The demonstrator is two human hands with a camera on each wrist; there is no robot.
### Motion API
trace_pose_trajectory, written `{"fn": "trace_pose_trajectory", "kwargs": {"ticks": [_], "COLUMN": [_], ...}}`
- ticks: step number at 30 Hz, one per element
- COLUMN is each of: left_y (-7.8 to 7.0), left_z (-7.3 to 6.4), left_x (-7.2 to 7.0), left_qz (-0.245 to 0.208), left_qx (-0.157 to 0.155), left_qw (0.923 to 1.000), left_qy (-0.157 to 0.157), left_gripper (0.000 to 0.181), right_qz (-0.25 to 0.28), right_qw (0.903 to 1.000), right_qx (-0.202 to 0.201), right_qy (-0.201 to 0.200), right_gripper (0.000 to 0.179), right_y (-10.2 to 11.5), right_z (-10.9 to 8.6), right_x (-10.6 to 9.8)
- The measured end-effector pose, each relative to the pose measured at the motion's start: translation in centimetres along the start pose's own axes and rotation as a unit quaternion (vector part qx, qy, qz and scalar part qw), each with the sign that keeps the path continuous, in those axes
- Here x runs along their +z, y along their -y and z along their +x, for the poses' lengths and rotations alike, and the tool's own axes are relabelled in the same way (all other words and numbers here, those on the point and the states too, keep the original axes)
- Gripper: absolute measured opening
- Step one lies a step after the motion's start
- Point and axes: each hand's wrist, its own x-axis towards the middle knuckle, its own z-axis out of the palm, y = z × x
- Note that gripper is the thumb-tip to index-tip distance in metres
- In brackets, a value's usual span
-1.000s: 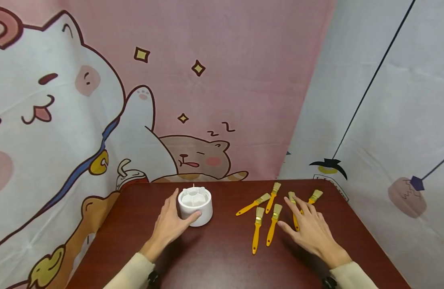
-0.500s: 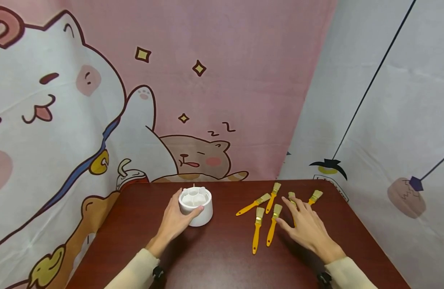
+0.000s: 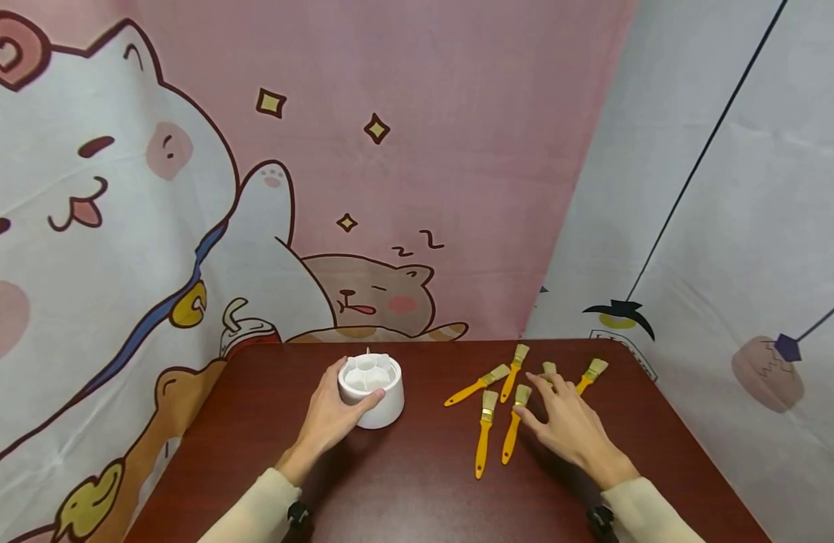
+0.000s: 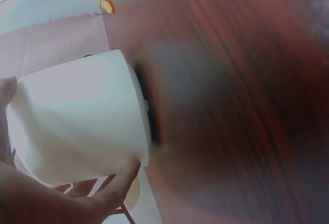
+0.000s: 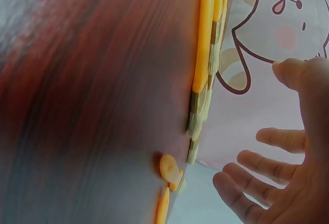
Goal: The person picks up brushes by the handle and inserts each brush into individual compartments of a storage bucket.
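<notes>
My left hand (image 3: 329,416) grips a white round holder (image 3: 386,412) at the left of the table, thumb across its near side and fingers around the far left. Its open top shows several compartments. In the left wrist view the holder's smooth wall (image 4: 82,116) fills the left half, a dark shadow along its base. Above the paintbrushes hovers my right hand (image 3: 574,428), fingers spread and holding nothing. A yellow-handled paintbrush (image 3: 483,437) and another paintbrush (image 3: 512,430) lie just left of it; one more is mostly hidden beneath the hand.
Farther back lie a slanted paintbrush (image 3: 476,385), an upright-pointing paintbrush (image 3: 514,372) and a paintbrush (image 3: 593,369) at the far right. The dark red-brown table (image 3: 417,498) meets a printed cloth backdrop (image 3: 471,181) behind and at the right.
My left hand has closed in around the holder, its thumb now against the side. My right hand has drifted slightly left over the paintbrushes.
</notes>
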Motion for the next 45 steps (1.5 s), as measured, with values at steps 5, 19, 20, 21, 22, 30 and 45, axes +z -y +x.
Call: {"fn": "trace_pose_trajectory", "kwargs": {"ticks": [5, 19, 20, 21, 22, 30, 45], "left_y": [-0.5, -1.4, -1.5, -1.6, -1.6, -2.3, -3.7], "left_z": [-0.6, -1.9, -2.0, -2.0, -2.1, -2.6, -3.9], "left_x": [0.1, 0.8, 0.8, 0.9, 0.9, 1.3, 2.2], "left_qz": [-0.001, -0.009, -0.011, -0.013, -0.014, -0.021, -0.024], "left_qx": [0.006, 0.025, 0.027, 0.029, 0.031, 0.031, 0.053], "left_qw": [1.0, 0.9994, 0.9993, 0.9992, 0.9992, 0.9983, 0.9951], "left_qy": [0.005, 0.022, 0.022, 0.022, 0.024, 0.044, 0.08], "left_gripper": [0.113, 0.11, 0.11, 0.11, 0.109, 0.11, 0.112], "right_qz": [0.007, 0.016, 0.014, 0.013, 0.012, 0.03, 0.029], "right_qw": [0.9999, 0.9987, 0.9987, 0.9987, 0.9987, 0.9967, 0.9966], "right_qx": [0.006, 0.015, 0.013, 0.011, 0.01, 0.019, 0.017], "right_qy": [0.008, 0.046, 0.047, 0.048, 0.049, 0.073, 0.075], "right_gripper": [0.07, 0.058, 0.057, 0.056, 0.054, 0.047, 0.038], "right_y": [0.4, 2.2, 2.3, 2.4, 2.5, 3.4, 4.6], "right_z": [0.4, 1.3, 1.3, 1.3, 1.4, 1.8, 2.2], "right_x": [0.2, 0.6, 0.7, 0.8, 0.8, 1.5, 2.8]}}
